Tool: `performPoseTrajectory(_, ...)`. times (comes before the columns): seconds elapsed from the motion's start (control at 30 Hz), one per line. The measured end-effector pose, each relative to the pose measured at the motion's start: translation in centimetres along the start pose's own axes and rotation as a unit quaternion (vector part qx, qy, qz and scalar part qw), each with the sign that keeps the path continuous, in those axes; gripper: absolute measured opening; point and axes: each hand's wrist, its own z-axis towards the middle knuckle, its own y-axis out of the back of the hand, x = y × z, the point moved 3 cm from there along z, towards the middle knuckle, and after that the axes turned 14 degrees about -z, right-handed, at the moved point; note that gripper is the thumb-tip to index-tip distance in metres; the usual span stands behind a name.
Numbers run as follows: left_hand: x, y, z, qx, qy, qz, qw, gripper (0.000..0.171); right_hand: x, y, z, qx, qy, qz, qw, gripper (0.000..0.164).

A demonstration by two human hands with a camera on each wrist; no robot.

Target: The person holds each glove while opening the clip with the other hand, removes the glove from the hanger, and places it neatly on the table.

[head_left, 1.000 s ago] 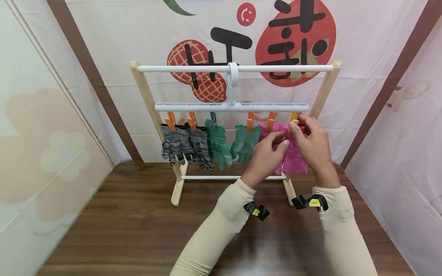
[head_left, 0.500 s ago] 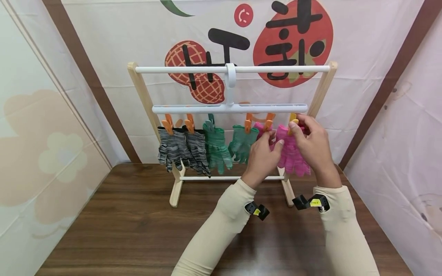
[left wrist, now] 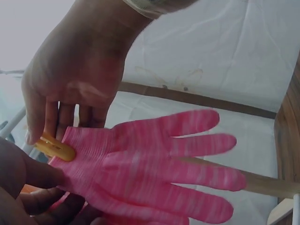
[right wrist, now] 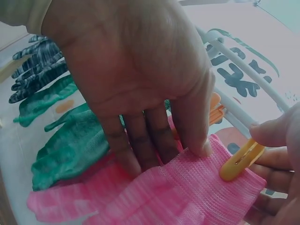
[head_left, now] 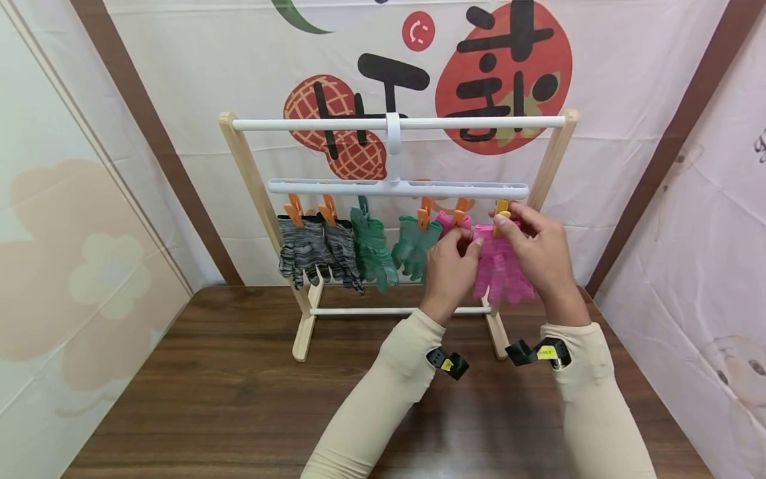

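Observation:
In the head view, my right hand [head_left: 538,249] pinches a yellow clothespin [right wrist: 241,161] between thumb and fingers. That clothespin grips the cuff of a pink knitted glove [head_left: 499,266], which hangs under the right end of a white hanger [head_left: 335,187]. My left hand [head_left: 449,273] pinches the left side of the same cuff, its thumb in front and fingers behind, as the right wrist view shows. A second pink glove [right wrist: 70,201] hangs beside it, partly hidden by my left hand, under an orange clothespin [head_left: 461,214].
Two green gloves [head_left: 372,249] and two grey-black gloves [head_left: 302,246] hang from clothespins further left. The hanger hooks over the top bar of a wooden rack [head_left: 248,166]. The rack stands on a brown table [head_left: 239,386], before a printed cloth backdrop [head_left: 191,86].
My left hand has shifted slightly left along the cuff, and the two pink gloves now show more apart. The right hand stays at the yellow clothespin. The head view has shifted a little.

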Motion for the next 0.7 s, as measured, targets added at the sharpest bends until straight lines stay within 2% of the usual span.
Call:
performPoseTrajectory(0.2, -0.1, 0.1, -0.2, 0.011, -0.009, -0.009, 0.9999, 0.011, 0.0, -0.3, 0.1, -0.029, -0.02, 0.028, 0.999, 0.037)
performPoseTrajectory(0.4, 0.0, 0.7, -0.5, 0.023, -0.014, -0.011, 0.9996, 0.009, 0.1, -0.5, 0.1, -0.03, -0.057, 0.054, 0.997, 0.037)
performPoseTrajectory(0.6, 0.5, 1.7, -1.2, 0.037, -0.037, 0.013, 0.9985, 0.008, 0.2, -0.4, -0.2, -0.028, -0.083, 0.056, 0.995, 0.039)
performPoseTrajectory(0.7, 0.6, 2.8, -1.8, 0.048, -0.038, 0.026, 0.9978, 0.008, 0.5, -0.4, -0.3, -0.033, -0.09, 0.059, 0.994, 0.04)
